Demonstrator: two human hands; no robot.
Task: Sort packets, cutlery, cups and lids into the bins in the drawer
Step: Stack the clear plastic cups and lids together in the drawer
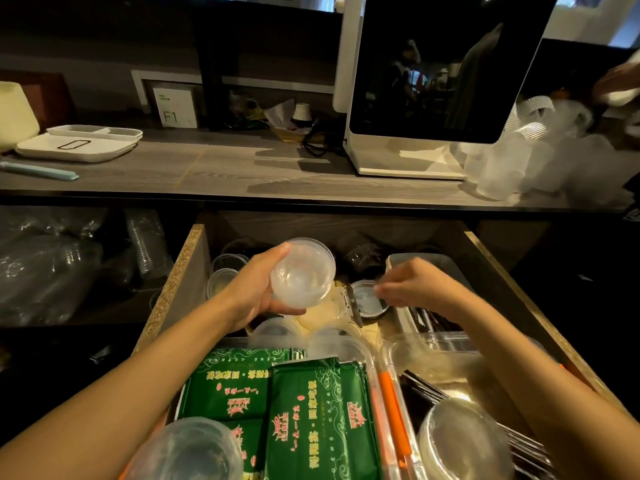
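Head view. The drawer [180, 271] stands pulled out below the counter [225, 174], and sorting appears well advanced but not finished. The green packets [311, 410] lie stacked flat in a clear bin at the near left. Dark cutlery [429, 323] sits in a bin on the right side, with more cutlery and orange-handled pieces [391, 403] nearer the camera. Several small clear cups [221, 280] stand at the rear left of the drawer.

Still outstanding, by my judgement: loose cups and lids lie in the drawer's middle, and a heap of clear plastic cups [502, 168] remains on the counter at the right, near a white screen unit [429, 81].

The left hand [252, 289] holds a small clear round container [303, 271] above the rear middle of the drawer, thumb and fingers curled around its side. It is translucent, shallow and lightweight in look, tilted so its base faces the camera.

The right hand [415, 285] reaches to a small clear lid [369, 299] lying in the drawer's middle. Its fingertips are drawn together at the lid's edge; whether they actually pinch it cannot be told, as the hand is blurred.
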